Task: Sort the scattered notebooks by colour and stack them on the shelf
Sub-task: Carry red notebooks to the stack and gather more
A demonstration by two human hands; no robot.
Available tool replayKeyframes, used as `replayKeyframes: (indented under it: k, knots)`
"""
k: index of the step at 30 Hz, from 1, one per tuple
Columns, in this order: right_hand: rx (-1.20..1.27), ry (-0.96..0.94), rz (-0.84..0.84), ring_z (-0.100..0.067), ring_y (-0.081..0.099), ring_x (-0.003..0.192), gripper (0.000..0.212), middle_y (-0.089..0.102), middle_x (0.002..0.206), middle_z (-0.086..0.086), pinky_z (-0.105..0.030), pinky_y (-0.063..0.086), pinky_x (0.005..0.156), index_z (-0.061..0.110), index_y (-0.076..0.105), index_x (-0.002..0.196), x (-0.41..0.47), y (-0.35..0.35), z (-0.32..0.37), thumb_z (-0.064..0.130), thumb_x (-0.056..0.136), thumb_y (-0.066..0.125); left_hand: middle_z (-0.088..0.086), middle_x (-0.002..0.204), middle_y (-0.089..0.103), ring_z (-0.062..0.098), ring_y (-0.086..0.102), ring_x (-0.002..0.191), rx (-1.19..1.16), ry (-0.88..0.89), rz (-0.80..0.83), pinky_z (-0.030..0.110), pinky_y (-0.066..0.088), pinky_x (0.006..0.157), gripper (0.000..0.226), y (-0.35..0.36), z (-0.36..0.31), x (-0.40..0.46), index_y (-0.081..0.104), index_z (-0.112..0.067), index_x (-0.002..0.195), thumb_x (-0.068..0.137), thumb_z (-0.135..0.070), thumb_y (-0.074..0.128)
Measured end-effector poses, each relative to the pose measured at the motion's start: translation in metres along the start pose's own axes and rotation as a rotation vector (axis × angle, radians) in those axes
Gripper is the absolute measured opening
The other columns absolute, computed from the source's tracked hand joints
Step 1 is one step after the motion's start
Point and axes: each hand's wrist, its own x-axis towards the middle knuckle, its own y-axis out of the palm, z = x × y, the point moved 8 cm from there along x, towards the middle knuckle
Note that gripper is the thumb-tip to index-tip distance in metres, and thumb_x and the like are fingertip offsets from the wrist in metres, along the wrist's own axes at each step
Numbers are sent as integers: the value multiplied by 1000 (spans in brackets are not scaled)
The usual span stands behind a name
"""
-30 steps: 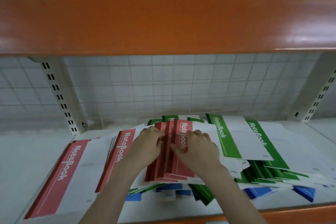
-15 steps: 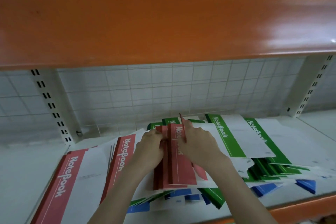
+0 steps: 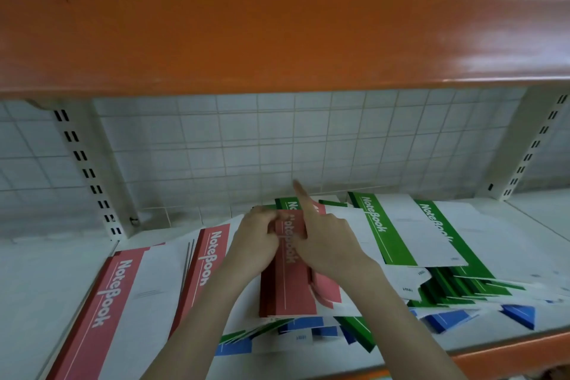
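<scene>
A small bundle of red notebooks (image 3: 290, 290) lies on top of the mixed pile in the middle of the white shelf (image 3: 46, 271). My left hand (image 3: 257, 241) grips the bundle's far left edge with curled fingers. On the bundle's right side, my right hand (image 3: 328, 245) holds it with the index finger sticking straight up. Two more red notebooks (image 3: 108, 302) lie flat to the left. Green notebooks (image 3: 382, 225) spread out to the right, and blue notebooks (image 3: 518, 315) poke out from beneath the pile.
An orange upper shelf (image 3: 277, 31) hangs low across the top of the view. White slotted uprights (image 3: 89, 163) stand at the back left and back right against a tiled wall. The orange front edge (image 3: 509, 352) runs below the pile.
Both hands drew the red bundle closer together and squared it up. My right index finger rose off the cover and now points upward. The view moved nearer to the shelf.
</scene>
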Motion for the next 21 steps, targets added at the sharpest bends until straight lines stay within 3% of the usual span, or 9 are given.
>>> replayKeyframes:
  k: [1,2,4,6,9,11,14,17,21]
  knots:
    - [23,-33,12,-20,54,59,79,54,65,-1,-28,44,55,37,-1,150,-1,-2,2,11,89,43,4,122,55,18,49,117,102,-18,-12,26,43,95,41,-1,6,-1,65,-16,118,89,3,44]
    - [37,-41,29,-18,49,55,77,51,63,1,-28,43,55,40,2,149,0,-4,2,10,90,42,7,125,53,23,47,119,209,-62,-13,35,43,98,40,-2,13,-2,63,-15,122,89,1,44]
    - [-1,-42,58,-19,49,60,56,59,75,-1,-27,43,63,32,31,144,2,-5,0,11,93,39,10,127,52,26,47,119,371,-140,18,42,44,97,42,-2,26,-5,60,-15,126,89,-2,44]
    - [-33,-25,56,-21,51,66,32,64,88,-5,-26,41,64,21,57,119,4,-3,-2,14,94,36,11,125,56,25,53,113,365,-146,49,40,48,92,44,-1,30,-8,61,-15,126,88,0,43]
    - [-40,-15,71,-23,49,66,20,51,71,0,-24,31,51,19,49,79,3,3,4,15,94,36,13,126,59,25,58,111,266,-135,54,26,48,87,44,0,25,-9,61,-11,125,90,5,40]
    - [-47,-21,57,-23,48,69,16,49,73,0,-26,32,52,18,50,86,4,4,11,17,94,37,13,128,57,25,59,111,219,-169,39,23,44,82,45,-4,25,-8,62,-11,124,89,8,40]
    - [-115,-6,36,-25,56,82,24,61,95,-6,-27,38,63,15,55,110,3,7,20,23,96,37,13,127,59,25,58,112,131,-187,18,20,40,80,48,-8,27,-4,64,-10,120,86,13,39]
    - [-161,24,47,-27,61,94,28,63,104,-8,-29,44,68,13,56,113,4,13,25,30,95,42,10,117,63,19,56,105,-129,-192,-33,18,40,81,51,-13,19,-5,65,-5,117,83,18,35]
    - [-189,48,54,-24,62,96,43,63,105,-5,-29,47,73,15,49,125,4,19,25,38,89,52,7,99,64,13,60,88,-404,-240,3,5,46,62,60,-11,13,-6,64,-7,111,76,24,27]
